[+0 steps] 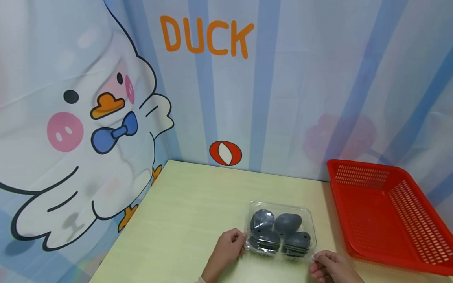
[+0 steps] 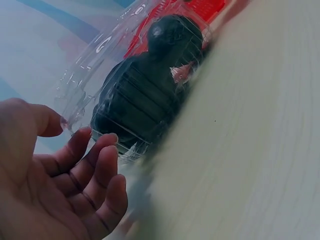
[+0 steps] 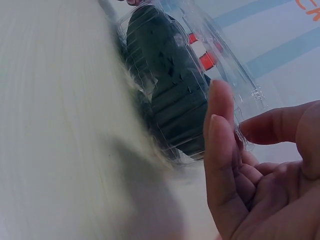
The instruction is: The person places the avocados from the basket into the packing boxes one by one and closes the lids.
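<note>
A clear plastic clamshell box [image 1: 307, 220] sits on the table with several dark avocados [image 1: 288, 223] inside; its clear top covers them. At its near left corner, my left hand [image 1: 228, 245] pinches the rim between thumb and index finger. My right hand [image 1: 330, 267] pinches the near right corner of the rim. In the left wrist view, the other fingers of the left hand [image 2: 75, 175] curl loosely below the box. Two fingers of the right hand [image 3: 250, 185] extend beside the box wall in the right wrist view.
A red plastic basket [image 1: 393, 220] with slotted sides stands right of the box. The pale yellow table [image 1: 184, 220] extends left and behind the box. A cloth backdrop [image 1: 233, 98] with a duck print and the word DUCK hangs along the back and left.
</note>
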`<action>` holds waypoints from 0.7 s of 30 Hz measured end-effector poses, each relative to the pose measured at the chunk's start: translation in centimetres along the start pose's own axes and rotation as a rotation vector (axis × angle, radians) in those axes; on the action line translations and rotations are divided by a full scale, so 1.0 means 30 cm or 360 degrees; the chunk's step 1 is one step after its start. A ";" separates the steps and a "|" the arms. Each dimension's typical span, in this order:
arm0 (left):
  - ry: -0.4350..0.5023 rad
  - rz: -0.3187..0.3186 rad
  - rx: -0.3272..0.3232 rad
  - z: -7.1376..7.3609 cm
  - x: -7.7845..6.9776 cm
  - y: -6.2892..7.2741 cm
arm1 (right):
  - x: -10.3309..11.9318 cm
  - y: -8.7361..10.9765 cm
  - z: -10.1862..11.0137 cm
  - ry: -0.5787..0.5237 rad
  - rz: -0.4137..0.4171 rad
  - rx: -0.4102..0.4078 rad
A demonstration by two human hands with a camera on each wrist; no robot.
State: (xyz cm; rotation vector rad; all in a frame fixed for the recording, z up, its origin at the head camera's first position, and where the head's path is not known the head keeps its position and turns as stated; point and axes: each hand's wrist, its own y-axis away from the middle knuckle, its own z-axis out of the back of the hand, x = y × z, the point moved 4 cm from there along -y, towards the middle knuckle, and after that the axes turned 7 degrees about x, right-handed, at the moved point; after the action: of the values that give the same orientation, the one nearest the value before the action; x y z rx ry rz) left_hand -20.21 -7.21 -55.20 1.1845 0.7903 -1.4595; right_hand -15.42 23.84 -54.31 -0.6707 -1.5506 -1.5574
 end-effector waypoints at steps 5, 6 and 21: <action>0.0091 0.0041 0.0067 -0.011 0.004 0.007 | -0.002 0.000 0.002 -0.0033 0.0026 0.0010; 0.0108 0.0045 0.0075 -0.013 0.005 0.008 | -0.002 0.000 0.002 -0.0034 0.0029 -0.0002; 0.0254 0.0032 0.0216 -0.034 0.013 0.020 | -0.011 -0.009 0.001 -0.0138 -0.0083 -0.0134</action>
State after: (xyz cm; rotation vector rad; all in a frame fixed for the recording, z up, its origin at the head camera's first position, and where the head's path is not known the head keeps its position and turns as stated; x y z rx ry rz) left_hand -19.35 -6.54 -55.79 1.4219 0.7948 -1.4329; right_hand -15.46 23.92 -54.73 -0.7594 -1.5840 -1.6594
